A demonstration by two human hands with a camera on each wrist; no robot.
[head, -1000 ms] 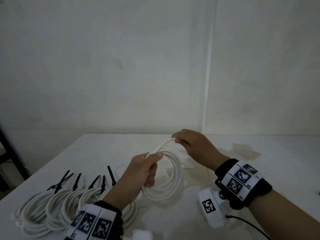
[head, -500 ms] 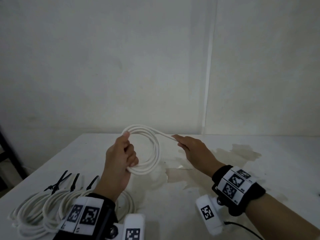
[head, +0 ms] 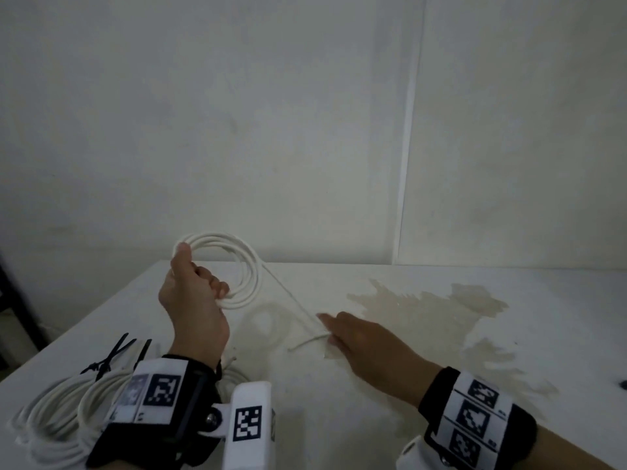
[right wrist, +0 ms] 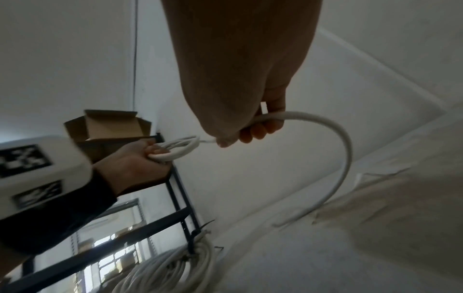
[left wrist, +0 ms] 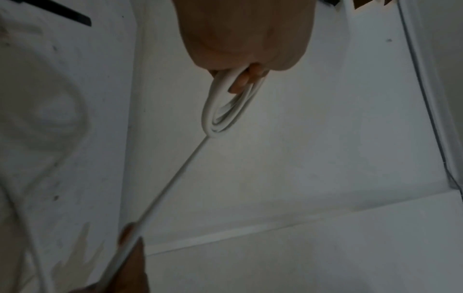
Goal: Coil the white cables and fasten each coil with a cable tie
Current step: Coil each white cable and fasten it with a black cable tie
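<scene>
Head view: left hand (head: 193, 300) grips the white cable coil (head: 237, 266) raised at centre-left of the frame; right hand (head: 359, 337) pinches the free tail (head: 307, 342) at centre. Step: coiling, nearly complete. Next: wrap the tail onto the coil, then fetch a tie.

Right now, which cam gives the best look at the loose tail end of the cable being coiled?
Right wrist: the tail arcs from the right hand down to its tip on the table, unobstructed. Head view shows it shorter and blurred beside the fingers. Left wrist shows only the taut run from the coil; the tail end is out of sight.
</scene>
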